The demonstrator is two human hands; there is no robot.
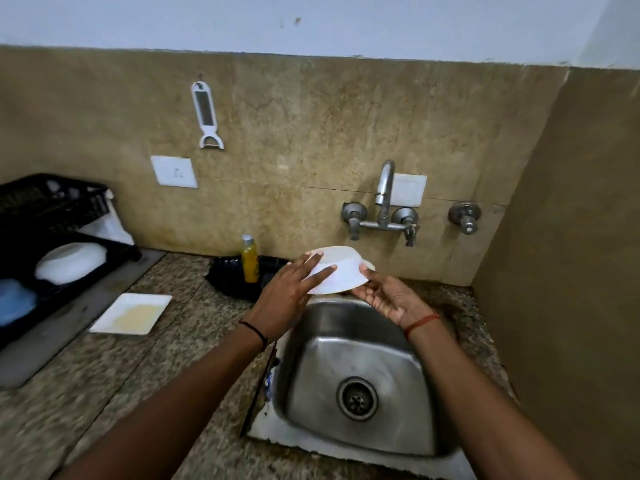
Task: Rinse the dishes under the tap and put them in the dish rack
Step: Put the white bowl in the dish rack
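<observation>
The granite counter (145, 368) is spreading across the lower half of your view, with the steel sink (360, 375) sitting at about five o'clock from the centre. At nine o'clock the black dish rack (52, 209) is standing on a grey mat, holding an upturned white bowl (71, 261) and something blue (15, 301) that is too blurred to name. The tap (384, 199) is projecting from the wall at about two o'clock, and no water is visibly running from it.

You are holding a white bowl (337, 271) upside down and slightly tilted, just above the far rim of the sink and below the tap. Your left hand (287, 299) is lying against its left side with the fingers straight and spread over the outer wall. Your right hand (384, 299) is cupping it from the right, palm up, with the fingers curling under the rim and the thumb pressing on the outside.

A square white plate (131, 313) with a yellowish smear is lying on the counter at eight o'clock, between the rack and the sink. A yellow bottle (250, 259) is standing at the wall just left of the bowl, in front of a black tray (228, 275). A white peeler (207, 116) is hanging on the wall at eleven o'clock.
</observation>
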